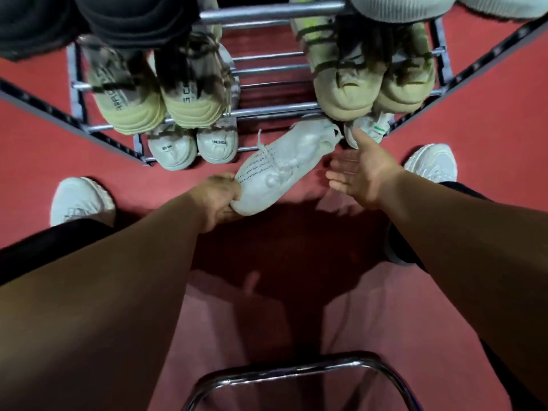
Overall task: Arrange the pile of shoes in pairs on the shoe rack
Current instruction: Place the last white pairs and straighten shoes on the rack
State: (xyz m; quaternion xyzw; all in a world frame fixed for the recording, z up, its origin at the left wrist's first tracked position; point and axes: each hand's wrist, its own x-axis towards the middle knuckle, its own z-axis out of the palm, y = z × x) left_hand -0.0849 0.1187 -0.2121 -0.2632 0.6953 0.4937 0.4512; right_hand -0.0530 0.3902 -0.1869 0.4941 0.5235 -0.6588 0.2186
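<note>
Cut off: the dark shoes (pixel 44 22) at top left and the pale knit shoes (pixel 400 7) at top right run out of the frame, so only their ends show.
Half hidden: a white shoe with a green tag (pixel 370 129) sits under the right tan pair (pixel 344 90); only its end shows past the thumb.
Hard to read: the white sneaker (pixel 284 164) is blurred, and the rows of print on its side are illegible.
Unclear contact: I cannot tell whether the sneaker's far end touches the shoe rack (pixel 275 109) or only hangs before it.
Middle tier: the left tan pair (pixel 127 96) and the right tan pair, with bare bars between them.
Lowest tier: a white lettered pair (pixel 216 143) on the left and the green-tagged shoe on the right.
Left hand (pixel 218 200): fingers are curled round the sneaker's near end, holding it slanted above the red floor (pixel 29 143); the fingertips are hidden beneath it.
Right hand (pixel 360 176): palm is up, fingers spread and straight, holding nothing, just beside the sneaker.
Feet: the person's own white shoes (pixel 80 200) stand either side.
Bottom edge: a chrome tube (pixel 296 369), partly cut off.
</note>
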